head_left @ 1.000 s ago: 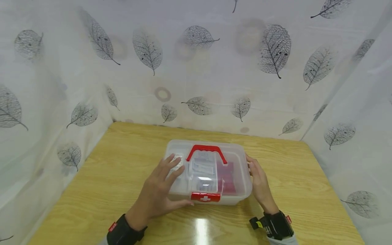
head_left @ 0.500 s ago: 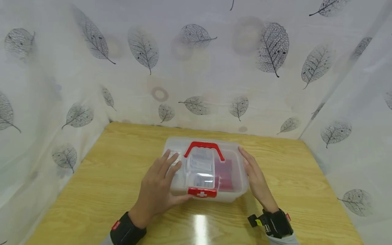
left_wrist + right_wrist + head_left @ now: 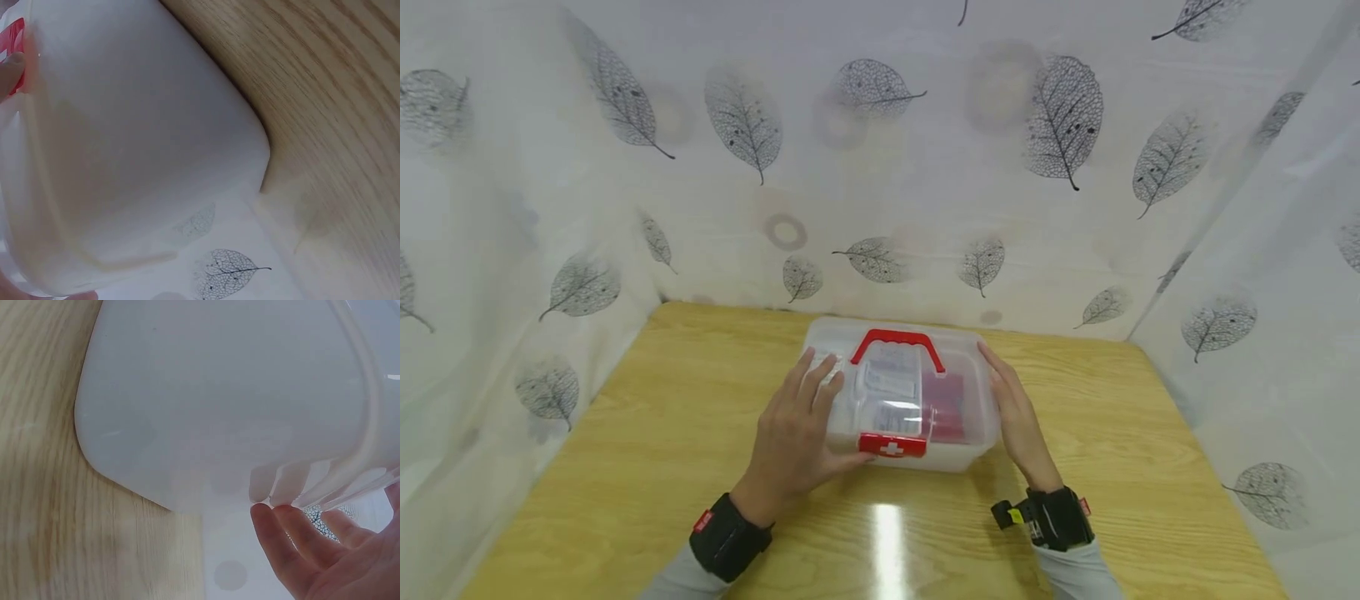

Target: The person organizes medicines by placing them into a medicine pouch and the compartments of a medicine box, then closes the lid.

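On the table sits a clear plastic first-aid box (image 3: 842, 421) with a red carry handle (image 3: 898, 336) and a red latch (image 3: 892, 446) bearing a white cross. My left hand (image 3: 793, 429) spreads over its front left corner, thumb at the latch and fingers over the left side of the lid. In the left wrist view, the thumb (image 3: 9, 72) overlaps the latch's edge. My right hand (image 3: 1018, 425) lies along the right side, its fingers fairly straight. The right wrist view has its fingertips (image 3: 281, 512) right at the box's side wall. White packets and a dark red item show through the lid.
The wooden table (image 3: 700, 392) runs back to a white leaf-print curtain (image 3: 880, 192), which also hangs on both sides. The box's far edge is close to the table's back edge. Black straps (image 3: 730, 537) circle both wrists.
The box has slid away from me toward the back of the table, both hands going with it. My right hand's fingers now lie straighter along the box's side.
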